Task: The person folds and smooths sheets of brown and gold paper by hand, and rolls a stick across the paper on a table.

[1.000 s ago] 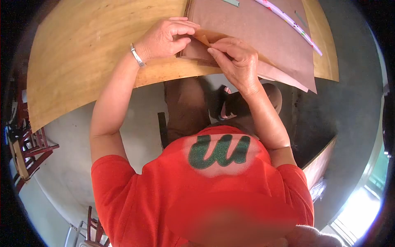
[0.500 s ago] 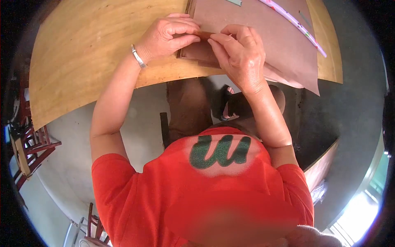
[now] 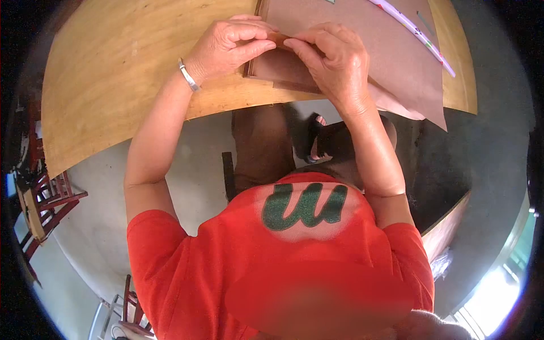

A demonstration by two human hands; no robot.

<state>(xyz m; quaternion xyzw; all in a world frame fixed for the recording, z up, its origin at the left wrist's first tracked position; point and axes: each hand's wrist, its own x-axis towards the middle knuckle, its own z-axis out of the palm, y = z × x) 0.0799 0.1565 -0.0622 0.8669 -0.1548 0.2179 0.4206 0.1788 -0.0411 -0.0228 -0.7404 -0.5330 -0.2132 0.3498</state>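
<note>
A small brown strip spans the gap between my two hands above the table's front edge. My left hand pinches its left end between thumb and fingers. On the other end, my right hand grips with thumb and forefinger. Under the hands lie brown sheets that look like paper or thin leather. Their left edge shows several layers, and one corner hangs over the table edge at right. Fingers cover much of the strip, so its full length is hidden.
The wooden table has a curved front edge. A lilac patterned stick lies across the sheets, near a thin dark piece. A pale green piece shows at the top. Red-brown chairs stand at left.
Both hands have shifted slightly upward in view with the strip. The right hand's fingers have closed in nearer the strip. The camera view has moved a little.
</note>
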